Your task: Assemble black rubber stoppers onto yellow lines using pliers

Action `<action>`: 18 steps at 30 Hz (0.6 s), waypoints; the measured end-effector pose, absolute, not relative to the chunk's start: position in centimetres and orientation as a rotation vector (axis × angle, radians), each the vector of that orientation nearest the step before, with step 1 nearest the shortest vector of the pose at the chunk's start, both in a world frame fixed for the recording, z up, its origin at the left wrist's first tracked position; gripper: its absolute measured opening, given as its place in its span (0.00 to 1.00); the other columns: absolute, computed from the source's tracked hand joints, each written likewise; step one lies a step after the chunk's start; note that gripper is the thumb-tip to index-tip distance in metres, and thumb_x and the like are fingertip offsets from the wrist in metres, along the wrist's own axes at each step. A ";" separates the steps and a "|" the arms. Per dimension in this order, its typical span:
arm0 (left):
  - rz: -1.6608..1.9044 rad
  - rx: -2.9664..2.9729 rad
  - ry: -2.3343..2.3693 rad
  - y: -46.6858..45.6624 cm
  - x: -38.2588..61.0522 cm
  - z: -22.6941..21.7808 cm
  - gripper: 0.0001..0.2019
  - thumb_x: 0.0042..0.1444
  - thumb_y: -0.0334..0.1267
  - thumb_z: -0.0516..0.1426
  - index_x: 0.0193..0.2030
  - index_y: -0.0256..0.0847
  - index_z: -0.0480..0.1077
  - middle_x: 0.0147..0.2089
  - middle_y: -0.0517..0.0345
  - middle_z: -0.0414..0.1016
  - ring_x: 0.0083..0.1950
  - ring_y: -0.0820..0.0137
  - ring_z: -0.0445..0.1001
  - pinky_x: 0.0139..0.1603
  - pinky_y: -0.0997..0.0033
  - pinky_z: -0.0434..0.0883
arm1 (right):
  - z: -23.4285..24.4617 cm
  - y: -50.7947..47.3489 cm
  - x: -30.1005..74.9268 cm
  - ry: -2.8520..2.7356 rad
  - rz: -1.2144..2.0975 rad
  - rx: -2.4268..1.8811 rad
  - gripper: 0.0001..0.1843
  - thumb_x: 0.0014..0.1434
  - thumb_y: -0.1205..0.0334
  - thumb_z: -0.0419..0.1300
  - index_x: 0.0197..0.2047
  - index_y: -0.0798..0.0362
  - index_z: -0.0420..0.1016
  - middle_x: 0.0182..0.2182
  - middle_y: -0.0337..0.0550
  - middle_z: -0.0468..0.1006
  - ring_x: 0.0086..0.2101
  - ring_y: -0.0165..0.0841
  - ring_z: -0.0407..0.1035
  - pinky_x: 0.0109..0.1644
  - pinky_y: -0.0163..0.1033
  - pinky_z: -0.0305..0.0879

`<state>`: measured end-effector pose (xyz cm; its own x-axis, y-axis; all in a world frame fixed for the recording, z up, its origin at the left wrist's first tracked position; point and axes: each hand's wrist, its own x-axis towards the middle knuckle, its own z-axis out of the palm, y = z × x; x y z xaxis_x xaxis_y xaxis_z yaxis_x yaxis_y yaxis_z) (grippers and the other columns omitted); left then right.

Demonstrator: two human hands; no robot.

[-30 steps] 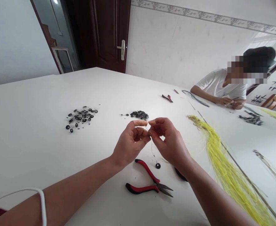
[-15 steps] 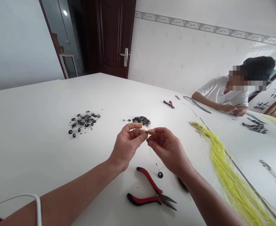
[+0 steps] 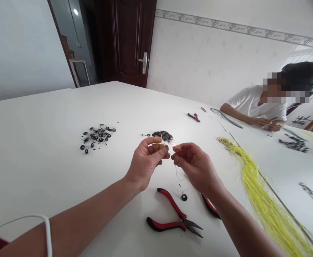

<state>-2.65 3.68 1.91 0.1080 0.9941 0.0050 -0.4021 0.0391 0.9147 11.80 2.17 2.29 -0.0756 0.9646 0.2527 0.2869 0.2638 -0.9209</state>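
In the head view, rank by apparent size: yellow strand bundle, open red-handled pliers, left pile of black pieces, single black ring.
1. yellow strand bundle
2. open red-handled pliers, though nearer the camera than the pile, so unsure
3. left pile of black pieces
4. single black ring

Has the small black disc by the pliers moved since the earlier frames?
No. The black disc lies just beyond the joint of the red-handled pliers, the same spot as before.

The right hand (image 3: pixel 196 167) has dropped, pinching the thread (image 3: pixel 176 173) beside the thumb, not forefinger, of the left hand (image 3: pixel 145 162).
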 end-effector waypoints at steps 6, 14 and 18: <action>1.310 0.935 0.836 3.8 -2.7 2.0 0.14 0.45 0.36 0.61 0.39 0.45 0.66 0.29 0.65 0.69 0.34 0.72 0.72 0.32 0.73 0.62 | 3.0 1.8 11.4 -1.517 1.003 -1.195 0.10 0.52 0.64 0.56 0.39 0.53 0.62 0.29 0.40 0.71 0.29 0.30 0.68 0.35 0.40 0.66; 1.301 0.957 0.832 3.9 -2.7 1.9 0.13 0.46 0.37 0.61 0.39 0.45 0.66 0.27 0.67 0.65 0.31 0.74 0.71 0.29 0.75 0.61 | 3.4 1.6 11.2 -1.574 0.996 -1.205 0.09 0.54 0.63 0.54 0.39 0.53 0.62 0.29 0.40 0.69 0.30 0.29 0.65 0.34 0.38 0.64; 1.291 0.980 0.836 3.9 -2.7 1.9 0.11 0.47 0.37 0.60 0.39 0.44 0.66 0.28 0.66 0.64 0.30 0.75 0.70 0.29 0.75 0.62 | 2.9 1.8 11.3 -1.552 1.061 -1.171 0.10 0.53 0.63 0.56 0.40 0.52 0.62 0.28 0.38 0.69 0.28 0.28 0.64 0.31 0.37 0.62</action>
<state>-2.67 3.87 1.91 0.1108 0.9933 0.0323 -0.3774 0.0120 0.9260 11.28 1.77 2.93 -0.1534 0.9760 0.1546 0.2101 0.1851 -0.9600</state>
